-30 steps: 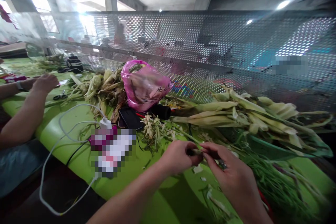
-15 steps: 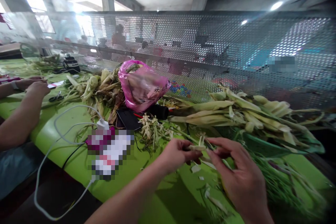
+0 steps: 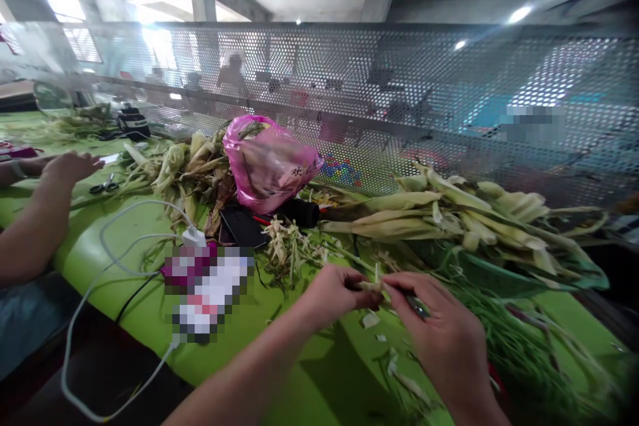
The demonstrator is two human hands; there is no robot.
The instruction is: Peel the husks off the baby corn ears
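My left hand point(image 3: 334, 296) and my right hand point(image 3: 442, 339) meet over the green table point(image 3: 124, 259), both pinched on a small pale plant stem point(image 3: 373, 286) held between their fingertips. A dark tool with a metal tip point(image 3: 417, 308) shows under my right fingers. Small pale trimmings point(image 3: 370, 321) lie on the table just below the hands. A pile of long pale green stalks point(image 3: 449, 213) lies beyond my hands to the right.
A pink plastic bag point(image 3: 269, 163) sits among husks point(image 3: 190, 170) at the back. A white charger and cable point(image 3: 192, 235), a dark phone point(image 3: 244, 225) and a blurred packet point(image 3: 210, 286) lie left of my hands. Another person's arms point(image 3: 34, 219) rest at far left near scissors point(image 3: 102, 184). A perforated metal screen point(image 3: 399, 100) closes the far side.
My right hand has closed back in on the stem after spreading half a second ago. The other person's hand at far left has shifted further left.
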